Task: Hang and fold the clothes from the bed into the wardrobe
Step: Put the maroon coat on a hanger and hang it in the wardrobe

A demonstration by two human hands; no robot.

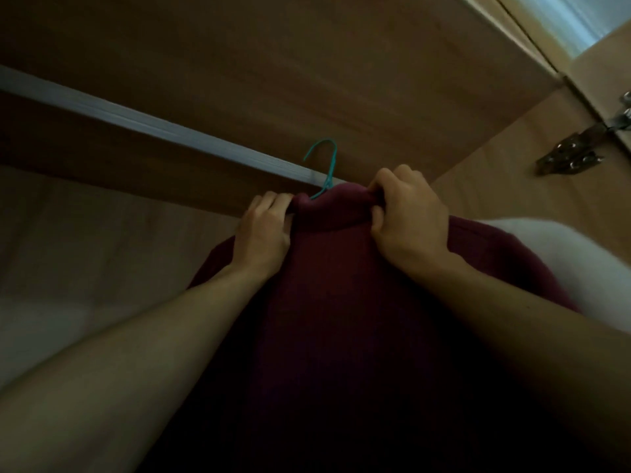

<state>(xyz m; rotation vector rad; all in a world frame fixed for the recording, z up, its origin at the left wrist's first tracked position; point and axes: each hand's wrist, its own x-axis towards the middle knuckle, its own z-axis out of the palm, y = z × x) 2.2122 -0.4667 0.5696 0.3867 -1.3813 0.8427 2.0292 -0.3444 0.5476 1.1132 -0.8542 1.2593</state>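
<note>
I judge the sweater (341, 302) soft, limp and light; my left hand (266, 233) and right hand (409, 220) each pinch its collar, flanking the hanger (325, 162).

left hand (264, 233) — bare | right hand (409, 221) — bare | both forearms bare down to the frame edge

Dim brown wood panels (341, 63), steel hinge (570, 158), daylight (580, 15) (top right)
</note>
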